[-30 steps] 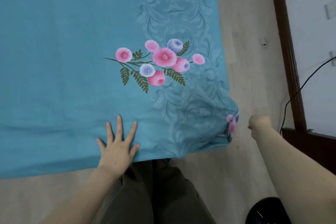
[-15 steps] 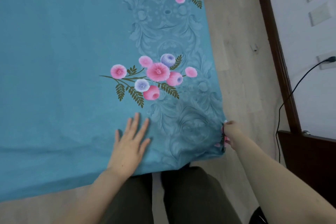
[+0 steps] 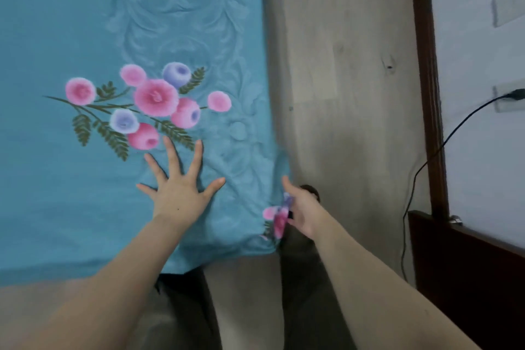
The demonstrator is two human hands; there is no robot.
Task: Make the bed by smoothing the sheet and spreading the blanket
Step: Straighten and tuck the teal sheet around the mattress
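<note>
A teal sheet (image 3: pixel 71 37) printed with pink and purple flowers covers the bed and fills the left of the head view. My left hand (image 3: pixel 180 187) lies flat on it with fingers spread, just below the flower cluster. My right hand (image 3: pixel 302 207) is at the sheet's near right corner (image 3: pixel 277 221), where the cloth hangs over the bed's edge. Its fingers touch that corner from the side; I cannot see whether they pinch the cloth. No blanket is in view.
A strip of pale wooden floor (image 3: pixel 341 65) runs along the bed's right side. A dark wooden door frame (image 3: pixel 426 79) and a white wall stand beyond it, with a black cable (image 3: pixel 420 167) hanging from a wall socket. Dark furniture (image 3: pixel 468 264) sits at lower right.
My left hand slid right and up the sheet towards the flowers, fingers spreading wider. My right hand came in from the floor side to the hanging corner.
</note>
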